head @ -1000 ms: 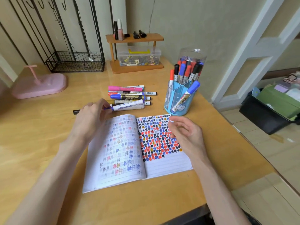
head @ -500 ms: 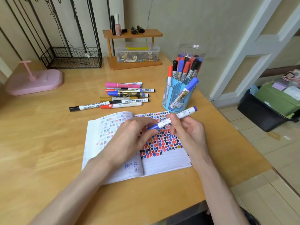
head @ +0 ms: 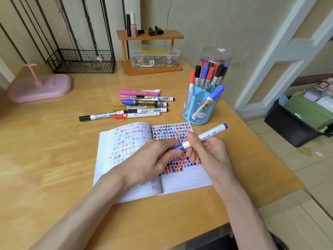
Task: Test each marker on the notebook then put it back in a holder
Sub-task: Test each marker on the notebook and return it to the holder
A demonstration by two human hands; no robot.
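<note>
Item: white-barrelled marker with blue cap and blue end plug [head: 205,137], held slantwise just above the right page of the open lined paper notebook [head: 185,179], which lies on the wooden bench [head: 45,150]. Left hand [head: 153,159]: fingers curled round the blue cap end. Right hand [head: 210,152]: fingers and thumb wrapped about the barrel. Step in hand, by judgement: uncapping, ahead of the test stroke. Next move calls for a straight pull apart along the barrel, then tip down onto the bare lines low on the right page. Blue plastic divided holder [head: 207,120]: just beyond the notebook's far right corner, partly filled. Loose row of markers [head: 144,103]: beyond the notebook's far edge, presumably awaiting test.
</note>
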